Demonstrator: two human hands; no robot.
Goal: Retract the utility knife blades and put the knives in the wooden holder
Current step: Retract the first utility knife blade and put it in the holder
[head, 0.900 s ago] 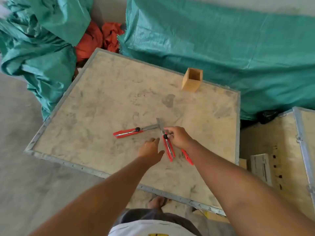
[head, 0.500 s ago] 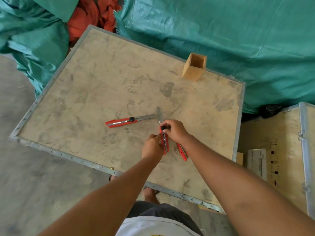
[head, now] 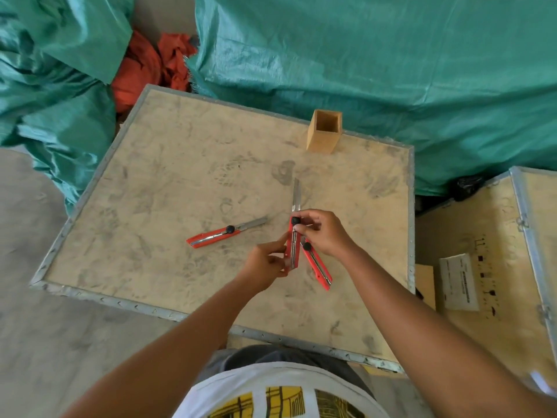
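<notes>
Where the person's white printed shirt [head: 271, 393] fills the bottom edge of the head view, both bare forearms reach forward over a plywood crate top [head: 168, 188] edged with a metal strip.

The left hand [head: 266, 263] pinches the lower end of the held utility knife [head: 294, 251] between thumb and fingertips. The right hand [head: 324, 232] closes around the upper part of the same red handle, its thumb and forefinger at the black slider knob. Both hands hold this knife slightly above the board. Its steel blade [head: 296, 196] projects past the right hand, fully extended and pointing away from the person.

A second utility knife [head: 317, 265] lies on the board just under and beside the right hand, angled toward the person's right; its black knob is visible, but its blade end is hidden by the hand and the held knife.

A third utility knife [head: 217, 235] lies flat on the board to the left of the hands, apart from them, its blade extended and pointing to the right.

The wooden holder [head: 324, 135], a square open-topped box, stands upright near the far edge of the crate top, well apart from all three knives. No knife is in it.

To the right stands a second wooden crate [head: 497, 267] bearing a white label. Behind both crates lie green tarpaulins [head: 391, 61] and a bundle of orange cloth [head: 147, 67].
</notes>
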